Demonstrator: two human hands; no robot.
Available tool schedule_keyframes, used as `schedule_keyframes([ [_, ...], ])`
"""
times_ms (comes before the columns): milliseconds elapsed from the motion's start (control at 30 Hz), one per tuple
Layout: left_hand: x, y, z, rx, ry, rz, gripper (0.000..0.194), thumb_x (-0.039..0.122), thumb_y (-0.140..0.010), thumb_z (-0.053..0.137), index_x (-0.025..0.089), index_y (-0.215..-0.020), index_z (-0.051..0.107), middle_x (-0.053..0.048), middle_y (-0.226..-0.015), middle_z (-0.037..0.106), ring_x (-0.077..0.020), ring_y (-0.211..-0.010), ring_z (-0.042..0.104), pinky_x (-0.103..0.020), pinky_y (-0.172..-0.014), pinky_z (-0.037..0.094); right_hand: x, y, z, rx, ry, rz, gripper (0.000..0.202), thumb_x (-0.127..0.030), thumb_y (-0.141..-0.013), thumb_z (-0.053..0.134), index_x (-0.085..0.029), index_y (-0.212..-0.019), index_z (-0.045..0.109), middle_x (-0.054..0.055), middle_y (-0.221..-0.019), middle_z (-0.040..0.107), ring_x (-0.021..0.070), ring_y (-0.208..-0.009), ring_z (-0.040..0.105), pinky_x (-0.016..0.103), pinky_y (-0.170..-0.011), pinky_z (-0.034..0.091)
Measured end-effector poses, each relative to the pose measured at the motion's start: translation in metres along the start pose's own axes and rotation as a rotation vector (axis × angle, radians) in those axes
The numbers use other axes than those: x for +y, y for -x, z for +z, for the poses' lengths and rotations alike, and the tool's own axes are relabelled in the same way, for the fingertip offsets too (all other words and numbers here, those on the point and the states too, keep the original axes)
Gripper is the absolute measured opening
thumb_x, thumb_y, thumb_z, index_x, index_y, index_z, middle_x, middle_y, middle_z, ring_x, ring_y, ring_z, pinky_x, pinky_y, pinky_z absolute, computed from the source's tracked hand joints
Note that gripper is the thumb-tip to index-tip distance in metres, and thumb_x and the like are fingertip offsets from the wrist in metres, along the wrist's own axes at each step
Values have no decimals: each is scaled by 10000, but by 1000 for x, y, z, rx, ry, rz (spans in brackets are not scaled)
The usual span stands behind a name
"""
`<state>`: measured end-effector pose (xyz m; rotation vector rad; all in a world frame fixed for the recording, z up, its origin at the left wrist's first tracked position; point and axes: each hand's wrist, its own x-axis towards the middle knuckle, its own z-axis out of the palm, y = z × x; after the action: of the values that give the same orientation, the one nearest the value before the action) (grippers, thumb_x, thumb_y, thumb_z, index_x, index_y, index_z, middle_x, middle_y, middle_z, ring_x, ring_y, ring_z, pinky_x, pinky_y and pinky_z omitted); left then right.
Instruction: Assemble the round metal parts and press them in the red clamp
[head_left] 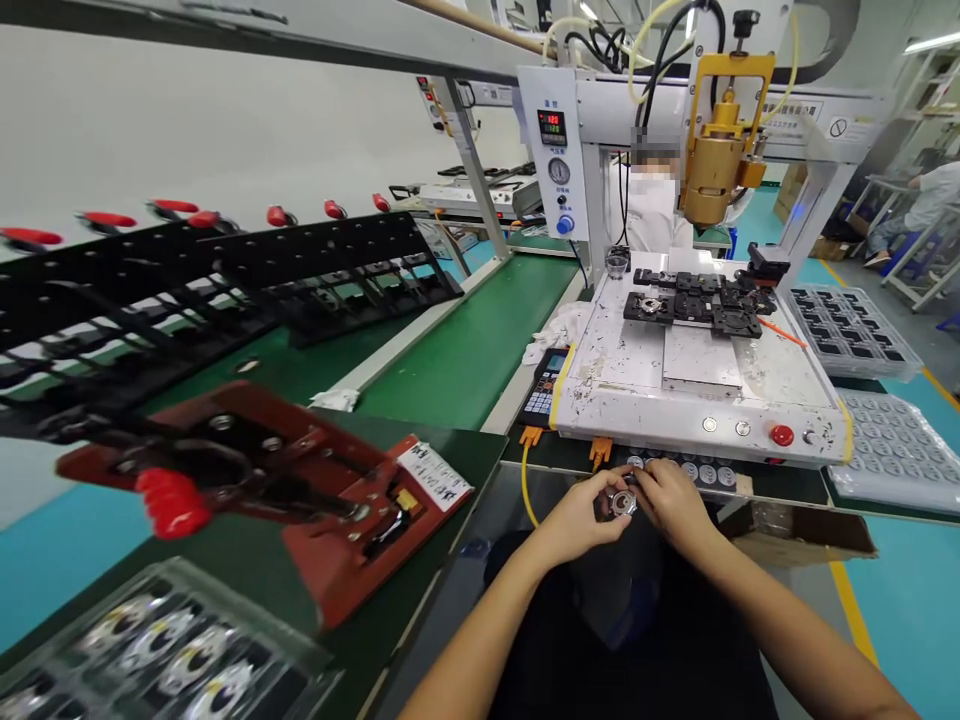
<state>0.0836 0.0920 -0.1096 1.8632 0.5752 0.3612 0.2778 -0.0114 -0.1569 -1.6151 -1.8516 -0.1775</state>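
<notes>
My left hand point(581, 520) is closed around a small round metal part point(622, 503), thumb below and fingers above it. Close beside it, my right hand point(670, 503) has its fingers bent together at the part's upper edge; what they pinch, if anything, is hidden. Both hands are over my lap, in front of a dispensing machine point(637, 420). Just beyond the fingers, several round grey discs point(707, 474) lie in a row along the bench edge.
At left stands a red toggle-clamp fixture point(322, 500), with a clear tray point(300, 665) of metal parts near it. Black fixtures point(694, 300) sit under the gold dispensing head point(712, 165). Plastic trays point(892, 450) lie at right, above a cardboard box point(806, 535). A person point(660, 210) sits behind the machine.
</notes>
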Motion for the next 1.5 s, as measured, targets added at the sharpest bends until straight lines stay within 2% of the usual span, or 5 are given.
schedule_keyframes([
  [133, -5, -3, -1, -33, 41, -46, 308, 239, -768, 752, 169, -1054, 663, -82, -1060, 793, -134, -729, 610, -275, -718, 513, 8, 14, 16, 21, -29, -83, 291, -196, -1121, 475, -161, -1152, 762, 140, -964, 750, 261, -865, 631, 403, -741, 490],
  [333, -2, -6, -2, -50, 83, -55, 259, 229, -772, 737, 174, -1009, 650, -144, -1448, 693, -86, -680, 557, -252, -650, 458, -10, 43, 15, 39, -197, -72, 289, -255, -1119, 513, -224, -1021, 782, 80, -891, 763, 221, -819, 665, 360, -713, 492],
  [600, 21, 13, 18, 118, 39, 55, 347, 200, -800, 769, 219, -1134, 676, -56, -1222, 738, -157, -839, 649, -302, -807, 533, -22, 35, -68, 36, -502, 458, 240, -394, -1105, 572, -202, -1079, 712, 44, -827, 706, 170, -652, 650, 285, -577, 511],
  [800, 49, 41, 34, 175, 622, -120, 446, 236, -783, 888, 204, -1151, 638, -23, -999, 749, -183, -927, 745, -300, -862, 596, -46, 7, -106, -93, -1009, 895, 426, -579, -910, 810, -177, -1043, 761, -41, -599, 584, 94, -470, 462, 239, -478, 358],
  [1500, 70, 85, 29, 218, 1000, -197, 520, 458, -961, 808, 177, -1389, 716, -143, -1268, 803, -331, -1240, 749, -521, -1138, 596, -62, 0, -109, -373, -1173, 874, 414, -584, -1007, 698, -212, -864, 587, -62, -609, 509, 95, -490, 405, 244, -477, 301],
])
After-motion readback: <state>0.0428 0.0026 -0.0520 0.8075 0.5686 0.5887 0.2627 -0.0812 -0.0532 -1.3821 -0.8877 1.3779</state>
